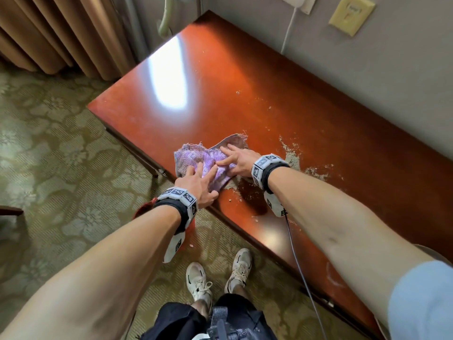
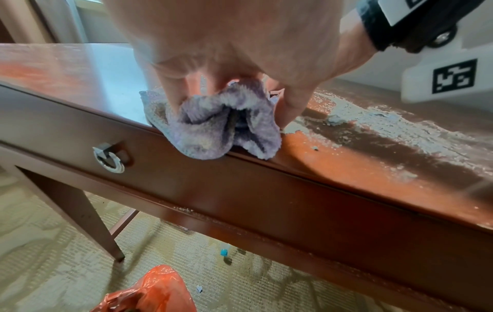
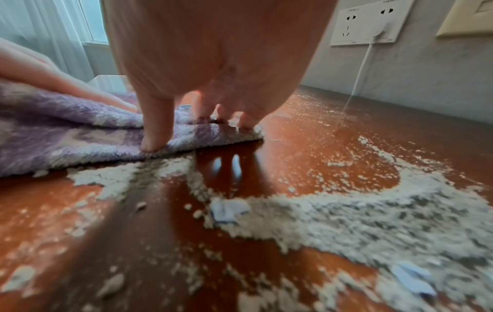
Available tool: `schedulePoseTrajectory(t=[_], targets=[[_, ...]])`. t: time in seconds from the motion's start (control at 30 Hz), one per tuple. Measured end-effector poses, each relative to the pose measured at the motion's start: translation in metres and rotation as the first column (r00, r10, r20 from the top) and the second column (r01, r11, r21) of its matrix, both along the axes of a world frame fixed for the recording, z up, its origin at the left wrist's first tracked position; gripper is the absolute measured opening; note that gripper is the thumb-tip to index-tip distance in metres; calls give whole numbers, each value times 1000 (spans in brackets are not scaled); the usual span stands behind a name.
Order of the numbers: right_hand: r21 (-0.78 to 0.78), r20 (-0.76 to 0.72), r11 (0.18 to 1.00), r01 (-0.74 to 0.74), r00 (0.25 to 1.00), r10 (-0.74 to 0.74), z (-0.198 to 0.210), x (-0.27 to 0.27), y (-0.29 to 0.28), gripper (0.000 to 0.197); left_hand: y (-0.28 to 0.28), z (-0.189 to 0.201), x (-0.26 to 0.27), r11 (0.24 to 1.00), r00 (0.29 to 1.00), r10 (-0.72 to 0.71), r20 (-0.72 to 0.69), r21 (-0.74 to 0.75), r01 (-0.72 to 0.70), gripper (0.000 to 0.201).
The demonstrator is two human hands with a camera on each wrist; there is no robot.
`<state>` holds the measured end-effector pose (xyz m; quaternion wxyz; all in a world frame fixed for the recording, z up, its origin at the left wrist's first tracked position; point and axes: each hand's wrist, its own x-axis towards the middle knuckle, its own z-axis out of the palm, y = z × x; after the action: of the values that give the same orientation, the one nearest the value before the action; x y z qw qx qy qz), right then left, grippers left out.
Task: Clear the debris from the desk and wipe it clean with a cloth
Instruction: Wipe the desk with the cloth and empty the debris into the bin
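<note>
A purple cloth [image 1: 203,160] lies bunched at the front edge of the red-brown desk [image 1: 220,82]. Part of the cloth [image 2: 213,130] hangs over the edge. My left hand [image 1: 203,173] presses on its near side with straight, spread fingers [image 2: 173,101]. My right hand [image 1: 228,155] lies flat on its far right part, fingers [image 3: 156,135] pushing down. Grey-white crumbly debris [image 1: 291,158] spreads over the desk just right of the cloth and behind my right wrist. In the right wrist view the debris [image 3: 346,215] holds small blue paper scraps [image 3: 229,211].
An orange plastic bag [image 2: 149,291] sits on the carpet below the desk edge, under my left wrist. A ring handle [image 2: 109,158] marks the drawer front. A white cable [image 1: 289,28] runs from the wall socket [image 3: 373,23] down behind the desk. Curtains [image 1: 61,33] hang at left.
</note>
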<state>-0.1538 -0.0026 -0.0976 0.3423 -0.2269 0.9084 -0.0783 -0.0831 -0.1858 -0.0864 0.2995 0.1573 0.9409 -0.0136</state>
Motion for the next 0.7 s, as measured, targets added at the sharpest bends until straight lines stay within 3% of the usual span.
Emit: schedulePoseTrajectory(t=[0.2, 0.4, 0.7], targets=[[7, 9, 998, -60, 998, 60, 3, 7, 30, 55, 34, 5, 20, 1000, 1000, 18, 8, -8, -18, 79], [-11, -14, 996, -94, 996, 94, 4, 15, 80, 48, 90, 3, 41, 996, 999, 39, 19, 81, -41, 79], [62, -77, 986, -154, 984, 159, 7, 33, 134, 38, 149, 6, 53, 994, 989, 40, 143, 98, -55, 75]])
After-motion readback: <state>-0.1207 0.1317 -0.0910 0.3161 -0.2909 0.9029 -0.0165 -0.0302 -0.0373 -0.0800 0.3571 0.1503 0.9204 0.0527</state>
